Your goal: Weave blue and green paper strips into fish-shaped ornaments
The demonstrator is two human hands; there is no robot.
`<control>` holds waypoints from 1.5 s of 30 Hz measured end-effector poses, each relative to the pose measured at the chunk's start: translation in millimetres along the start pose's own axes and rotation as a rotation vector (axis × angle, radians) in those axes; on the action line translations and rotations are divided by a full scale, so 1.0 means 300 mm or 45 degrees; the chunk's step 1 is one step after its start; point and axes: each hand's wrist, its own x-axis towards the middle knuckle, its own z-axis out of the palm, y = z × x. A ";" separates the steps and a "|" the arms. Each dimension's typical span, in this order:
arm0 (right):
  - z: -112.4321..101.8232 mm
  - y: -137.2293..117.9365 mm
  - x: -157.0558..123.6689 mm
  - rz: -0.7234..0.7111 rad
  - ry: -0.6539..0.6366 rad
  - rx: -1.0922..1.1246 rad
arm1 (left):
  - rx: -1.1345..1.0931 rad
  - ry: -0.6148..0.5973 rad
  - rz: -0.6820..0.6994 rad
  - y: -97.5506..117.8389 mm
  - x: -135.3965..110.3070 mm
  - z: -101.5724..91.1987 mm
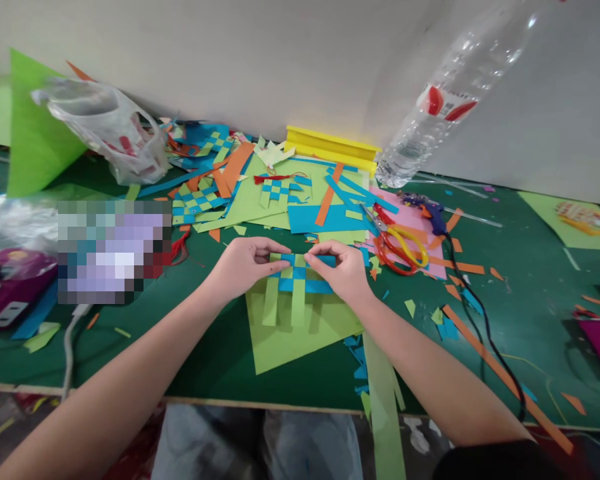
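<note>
Head view, watched from my remote desk: left hand (243, 263) and right hand (344, 268) each pinch an end of a blue paper strip (287, 259), apparently to hold it taut across green slats (298, 303) on the table (530, 313), scissors (400, 248) nearby.

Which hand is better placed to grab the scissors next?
Probably the right. The right hand pinches the blue-and-green weave on the side next to the red-and-yellow scissors. The left hand pinches the weave's opposite edge, farther from them.

half-woven blue and green paper strips (296, 277) lie flat on green sheet (290, 333).
</note>
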 end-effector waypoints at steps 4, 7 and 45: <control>-0.001 0.000 -0.001 0.007 0.018 0.015 | 0.012 0.014 0.026 0.006 0.001 0.003; -0.001 -0.007 -0.005 -0.014 -0.032 0.021 | 0.007 -0.012 0.029 0.007 0.003 0.005; 0.000 -0.010 -0.007 -0.041 0.018 -0.039 | 0.191 0.047 0.109 0.007 -0.002 0.002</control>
